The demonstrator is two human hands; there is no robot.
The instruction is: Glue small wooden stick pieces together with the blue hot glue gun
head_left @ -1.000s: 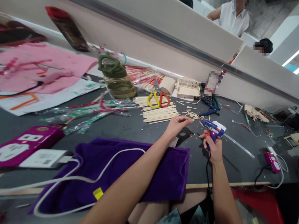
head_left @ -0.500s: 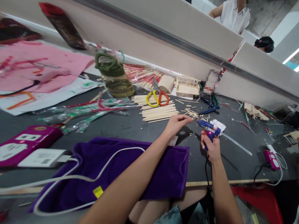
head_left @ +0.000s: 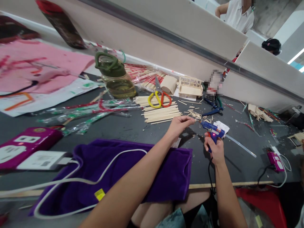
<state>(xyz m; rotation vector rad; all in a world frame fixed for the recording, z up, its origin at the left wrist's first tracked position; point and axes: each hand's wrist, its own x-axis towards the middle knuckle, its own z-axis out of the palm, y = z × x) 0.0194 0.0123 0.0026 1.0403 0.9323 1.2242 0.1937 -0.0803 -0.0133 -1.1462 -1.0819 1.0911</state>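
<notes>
My right hand (head_left: pixel 214 147) is wrapped round the handle of a blue glue gun (head_left: pixel 213 130), which has a small red light lit. A long clear glue stick (head_left: pixel 241 145) juts from its back end. The nozzle points left, close to the fingertips of my left hand (head_left: pixel 181 124). Those fingers are pinched together on something too small to make out. Cut bits of wood (head_left: pixel 194 114) lie scattered just beyond the nozzle. To their left is a row of thin wooden sticks (head_left: pixel 162 114), with scissors (head_left: pixel 159 98) that have one yellow and one orange handle resting on it.
A green-lidded bottle (head_left: pixel 116 77), a small wooden model (head_left: pixel 190 87) and blue pliers (head_left: pixel 212 110) stand or lie toward the partition (head_left: pixel 152 44). A purple cloth (head_left: pixel 118 177) with a white cable covers the near edge. A magenta power strip (head_left: pixel 35 144) sits left, another power block (head_left: pixel 275 161) right.
Both hands and the glue gun keep practically the same place. The view has shifted very slightly; nothing has been taken up or let go.
</notes>
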